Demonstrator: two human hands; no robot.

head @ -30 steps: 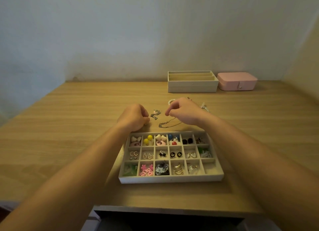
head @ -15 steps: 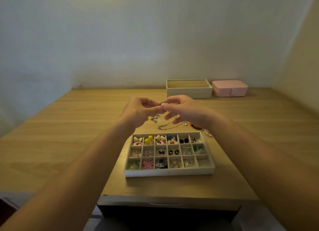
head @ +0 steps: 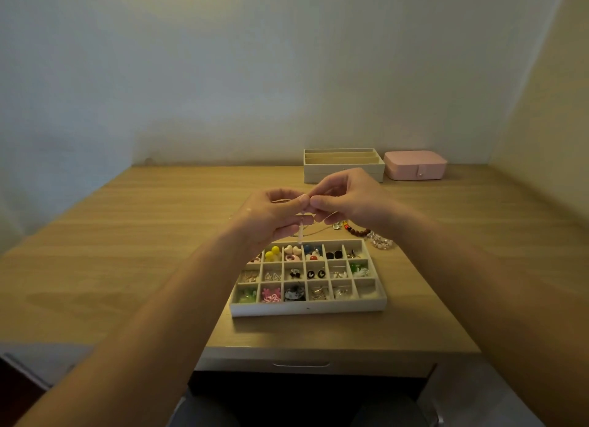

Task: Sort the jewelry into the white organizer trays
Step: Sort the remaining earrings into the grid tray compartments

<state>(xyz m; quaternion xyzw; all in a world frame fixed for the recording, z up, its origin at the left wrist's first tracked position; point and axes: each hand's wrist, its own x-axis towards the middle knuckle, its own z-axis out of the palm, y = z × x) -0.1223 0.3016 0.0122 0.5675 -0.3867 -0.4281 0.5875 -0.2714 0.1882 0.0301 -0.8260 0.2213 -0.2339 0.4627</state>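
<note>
My left hand (head: 274, 214) and my right hand (head: 347, 197) meet above the desk, fingertips together, pinching a thin silver chain (head: 301, 224) that dangles between them with a small pale pendant. Below them sits the white organizer tray (head: 306, 308), its grid of compartments filled with earrings, studs and rings. Behind the tray lie a brown bead bracelet (head: 358, 231), a pearl bracelet (head: 381, 241) and a small silver charm (head: 337, 225). Part of the loose jewelry is hidden by my hands.
A second white tray (head: 342, 168) with long slots stands at the back of the wooden desk (head: 159, 235). A pink jewelry box (head: 414, 165) sits right of it. A desk drawer handle (head: 301, 365) shows under the front edge.
Both hands rose from the desk surface and came together, lifting the chain into the air. The camera view pulled back, so the tray looks smaller and more desk edge shows.
</note>
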